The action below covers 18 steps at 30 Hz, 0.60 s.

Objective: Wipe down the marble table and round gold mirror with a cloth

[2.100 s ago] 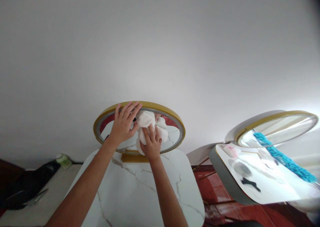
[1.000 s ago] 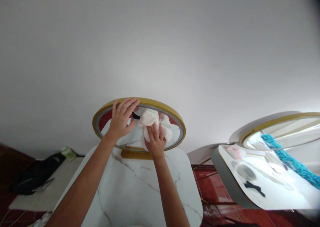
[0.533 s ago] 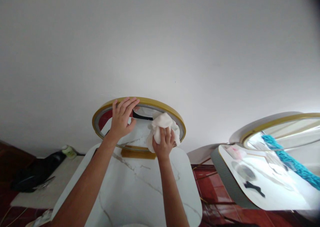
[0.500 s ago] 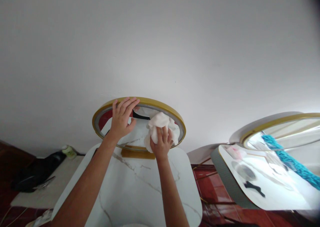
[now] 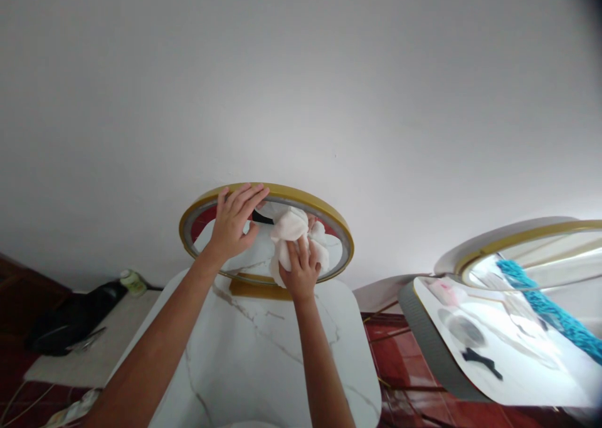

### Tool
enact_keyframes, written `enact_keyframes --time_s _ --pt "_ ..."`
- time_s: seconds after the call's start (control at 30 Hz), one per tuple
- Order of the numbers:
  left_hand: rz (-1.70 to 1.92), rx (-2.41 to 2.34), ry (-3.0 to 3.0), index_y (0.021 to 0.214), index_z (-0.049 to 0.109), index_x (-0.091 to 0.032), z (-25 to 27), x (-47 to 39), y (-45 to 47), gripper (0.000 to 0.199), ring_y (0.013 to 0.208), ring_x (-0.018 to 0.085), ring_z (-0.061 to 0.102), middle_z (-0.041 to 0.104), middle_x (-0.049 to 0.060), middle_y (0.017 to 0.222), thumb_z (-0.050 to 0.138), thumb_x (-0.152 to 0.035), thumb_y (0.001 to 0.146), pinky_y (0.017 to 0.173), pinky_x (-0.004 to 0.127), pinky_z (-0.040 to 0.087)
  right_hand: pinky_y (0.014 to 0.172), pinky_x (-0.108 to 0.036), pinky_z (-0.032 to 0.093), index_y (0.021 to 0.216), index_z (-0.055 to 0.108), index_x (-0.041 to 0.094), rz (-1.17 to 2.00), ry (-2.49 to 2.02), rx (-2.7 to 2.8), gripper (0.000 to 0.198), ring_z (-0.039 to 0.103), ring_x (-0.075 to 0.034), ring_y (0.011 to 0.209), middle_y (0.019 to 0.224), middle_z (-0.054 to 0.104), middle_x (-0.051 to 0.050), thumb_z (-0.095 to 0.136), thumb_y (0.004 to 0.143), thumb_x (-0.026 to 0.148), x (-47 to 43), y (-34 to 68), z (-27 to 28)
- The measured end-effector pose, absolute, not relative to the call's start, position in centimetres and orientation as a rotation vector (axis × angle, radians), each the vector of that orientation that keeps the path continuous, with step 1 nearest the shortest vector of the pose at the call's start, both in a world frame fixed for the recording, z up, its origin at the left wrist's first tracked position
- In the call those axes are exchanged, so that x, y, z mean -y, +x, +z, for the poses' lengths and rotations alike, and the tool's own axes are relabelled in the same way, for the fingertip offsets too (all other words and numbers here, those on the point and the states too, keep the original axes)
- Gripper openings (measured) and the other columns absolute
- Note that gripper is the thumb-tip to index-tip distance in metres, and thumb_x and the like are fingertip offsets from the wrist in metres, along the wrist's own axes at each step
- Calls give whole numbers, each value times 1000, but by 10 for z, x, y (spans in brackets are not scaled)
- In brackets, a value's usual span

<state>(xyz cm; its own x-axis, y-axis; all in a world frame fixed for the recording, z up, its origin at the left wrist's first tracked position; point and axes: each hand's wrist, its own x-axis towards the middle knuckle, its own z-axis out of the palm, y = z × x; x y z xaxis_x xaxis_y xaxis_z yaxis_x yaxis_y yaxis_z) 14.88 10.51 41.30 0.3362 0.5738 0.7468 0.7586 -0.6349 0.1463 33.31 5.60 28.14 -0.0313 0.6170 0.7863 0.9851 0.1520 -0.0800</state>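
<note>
A round mirror (image 5: 324, 205) in a gold frame stands on a gold base (image 5: 258, 288) at the back of a white marble-patterned table (image 5: 263, 359). My left hand (image 5: 232, 224) rests on the mirror's upper left rim, its fingers spread over the frame and its thumb apart. With my right hand (image 5: 300, 268) I press a crumpled white cloth (image 5: 289, 224) against the glass, right of the middle. The cloth bunches above and around the fingers and hides part of the mirror. Its reflection shows in the glass beside it.
To the right stands a second table (image 5: 493, 384) with another gold-framed mirror (image 5: 531, 236), a black object (image 5: 482, 360) and a pink-and-white pack (image 5: 444, 290). At the left, a green bottle (image 5: 133, 282) and a black bag (image 5: 70, 321) lie on a pale surface. A grey wall (image 5: 301, 89) rises behind.
My right hand has slid the cloth slightly left across the glass. My left hand stays on the rim. The whole view has shifted a little.
</note>
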Motion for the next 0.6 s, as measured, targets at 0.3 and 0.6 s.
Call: enact_keyframes --time_s 0.3,0.6 --pt "-1212 1216 -2349 141 34 -28 411 -105 153 73 134 26 34 44 3 142 45 -16 71 113 51 11 93 -51 39 126 57 21 -652 -1510 1396 46 45 -34 117 129 52 -14 58 81 33 -57 351 276" --pt "-1232 1187 -2334 140 37 -27 410 -107 148 69 134 25 34 45 3 142 46 -17 72 114 48 12 79 -40 45 136 46 33 -581 -1507 1824 57 36 -34 126 143 44 -4 57 81 34 -61 299 302"
